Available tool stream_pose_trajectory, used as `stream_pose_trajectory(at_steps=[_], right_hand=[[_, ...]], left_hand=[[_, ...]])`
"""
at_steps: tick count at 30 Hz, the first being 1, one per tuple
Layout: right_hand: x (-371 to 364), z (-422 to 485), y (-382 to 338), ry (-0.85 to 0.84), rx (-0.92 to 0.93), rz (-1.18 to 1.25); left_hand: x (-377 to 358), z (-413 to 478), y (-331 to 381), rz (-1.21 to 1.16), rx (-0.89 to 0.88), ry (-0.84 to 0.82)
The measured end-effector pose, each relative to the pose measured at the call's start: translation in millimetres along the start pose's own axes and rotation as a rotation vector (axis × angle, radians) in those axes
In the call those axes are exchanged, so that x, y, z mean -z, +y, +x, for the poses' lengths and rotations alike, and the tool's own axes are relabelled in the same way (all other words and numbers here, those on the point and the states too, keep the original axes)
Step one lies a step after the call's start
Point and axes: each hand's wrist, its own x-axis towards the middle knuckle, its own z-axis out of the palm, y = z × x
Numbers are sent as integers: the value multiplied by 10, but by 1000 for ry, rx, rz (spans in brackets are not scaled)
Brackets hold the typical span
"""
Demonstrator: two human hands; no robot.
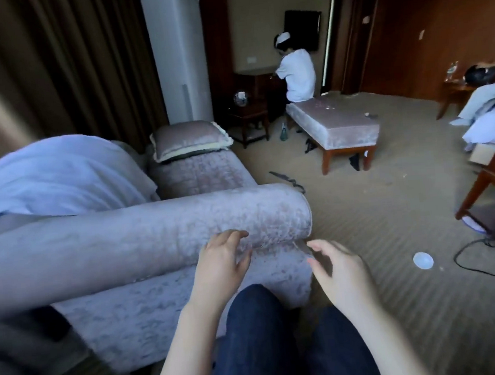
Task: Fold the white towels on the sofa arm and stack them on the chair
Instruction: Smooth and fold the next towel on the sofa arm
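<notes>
Both hands are down by the front end of the sofa arm (154,225). The left hand (221,261) has its fingers loosely curled, tips against the rolled velvet, holding nothing. The right hand (337,269) hangs just off the arm's end, over the carpet (377,212), fingers also slack and half bent. There's some blur at its thumb, but I can't make out anything pinched there.

The white towel (54,177) isn't on that near arm. It's a rumpled heap further back on the sofa, up against the backrest, well apart from both hands, with the fat arm lying between it and them. The person's knees in dark jeans (259,336) press close to the sofa's side.

Around the room: a cushion (188,138) sits on the far end of the seat, with a tall white AC unit (180,52) and brown curtains (65,68) behind it. Someone in white (296,75) sits on a padded bench (337,128), back turned, facing a dark desk.

The floor's messy: dark scraps near the bench legs and the sofa's front corner, a small white disc (423,260) on the carpet to the right, and a black cable (480,259) looping beside it. At the right edge there's a wooden leg and frame (480,191) — chair or table, can't tell — and a bed (492,124) with white bedding beyond it.
</notes>
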Motion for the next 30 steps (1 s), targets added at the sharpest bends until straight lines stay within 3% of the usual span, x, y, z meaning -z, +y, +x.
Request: stream_pose_trajectory(at_steps=[16, 22, 30], right_hand=[[-977, 613, -868, -296, 263, 138], [-1255, 1003, -1038, -229, 335, 170], [-1911, 1979, -1490, -189, 492, 202]], left_hand=[[635, -615, -1003, 230, 347, 201], [762, -338, -1263, 260, 342, 232], [1042, 704, -2041, 414, 255, 292]])
